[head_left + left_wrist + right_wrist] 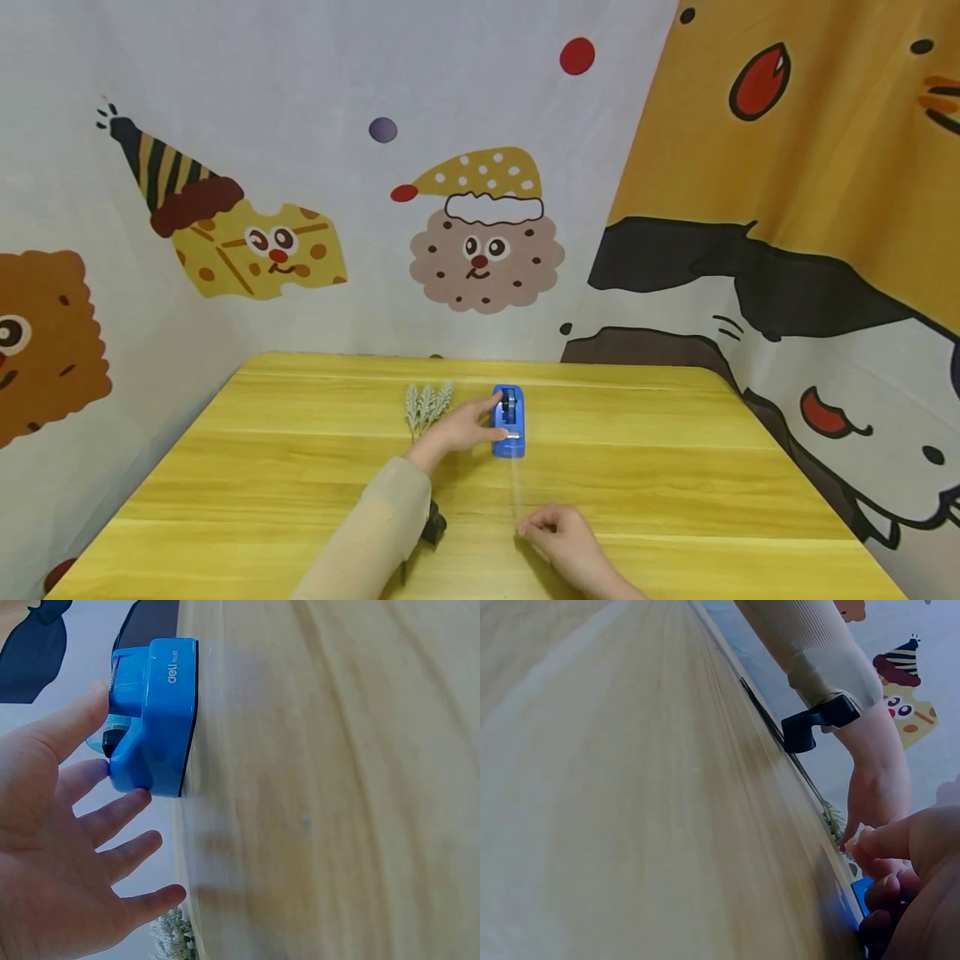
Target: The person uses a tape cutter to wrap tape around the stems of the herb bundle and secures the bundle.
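A blue tape dispenser (510, 451) stands on the wooden table, with its roll set in the top. My left hand (463, 427) holds it from the left side, thumb near the cutter and index finger by the roll. In the left wrist view, the other fingers are spread, and the middle fingertip reaches the blue side of the dispenser (169, 720). A clear strip of tape (516, 490) runs from the dispenser's front toward me. My right hand (566, 546) pinches its near end between thumb and index finger, above the tabletop.
Grey-green sprigs (426, 406) lie left of the dispenser, their stems passing under my left arm. A black wrist-camera mount (433, 527) sits at the left sleeve. Behind the table (637, 467) hangs a cartoon-printed cloth (337, 83).
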### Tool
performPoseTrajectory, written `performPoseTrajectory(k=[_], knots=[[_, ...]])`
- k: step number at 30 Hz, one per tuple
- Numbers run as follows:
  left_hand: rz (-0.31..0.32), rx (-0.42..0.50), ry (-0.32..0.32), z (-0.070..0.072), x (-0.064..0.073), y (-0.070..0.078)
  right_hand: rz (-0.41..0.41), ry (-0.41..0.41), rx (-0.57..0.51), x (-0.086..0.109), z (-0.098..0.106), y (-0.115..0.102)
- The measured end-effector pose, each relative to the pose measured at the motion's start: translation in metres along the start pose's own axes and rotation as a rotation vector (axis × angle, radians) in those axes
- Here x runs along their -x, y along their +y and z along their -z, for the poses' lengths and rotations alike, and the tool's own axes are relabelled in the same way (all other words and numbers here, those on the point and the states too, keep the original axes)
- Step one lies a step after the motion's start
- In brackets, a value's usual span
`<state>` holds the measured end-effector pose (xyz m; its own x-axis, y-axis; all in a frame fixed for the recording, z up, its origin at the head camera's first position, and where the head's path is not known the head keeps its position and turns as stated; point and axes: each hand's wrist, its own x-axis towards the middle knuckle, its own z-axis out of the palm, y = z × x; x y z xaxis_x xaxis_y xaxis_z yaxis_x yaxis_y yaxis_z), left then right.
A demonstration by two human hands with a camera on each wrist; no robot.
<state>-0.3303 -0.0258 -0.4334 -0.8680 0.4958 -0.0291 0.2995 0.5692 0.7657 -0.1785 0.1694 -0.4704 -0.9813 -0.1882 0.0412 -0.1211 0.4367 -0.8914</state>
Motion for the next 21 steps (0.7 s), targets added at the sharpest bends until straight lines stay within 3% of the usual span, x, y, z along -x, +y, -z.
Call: performPoseTrajectory(k=[8, 13, 17, 21], knots=[[-0.003, -0.009, 0.002, 0.000, 0.000, 0.000, 0.011, 0.007, 0.049, 0.001, -0.001, 0.000], [-0.014, -0.098, 0.007, 0.003, 0.005, 0.009, 0.012, 0.005, 0.033, 0.001, -0.001, 0.001], [-0.024, -0.136, -0.005, 0.013, 0.014, 0.016, 0.021, 0.004, 0.018, 0.001, 0.001, 0.001], [-0.061, -0.128, -0.015, 0.032, 0.027, 0.017, 0.016, 0.003, 0.004, 0.001, 0.002, 0.001]])
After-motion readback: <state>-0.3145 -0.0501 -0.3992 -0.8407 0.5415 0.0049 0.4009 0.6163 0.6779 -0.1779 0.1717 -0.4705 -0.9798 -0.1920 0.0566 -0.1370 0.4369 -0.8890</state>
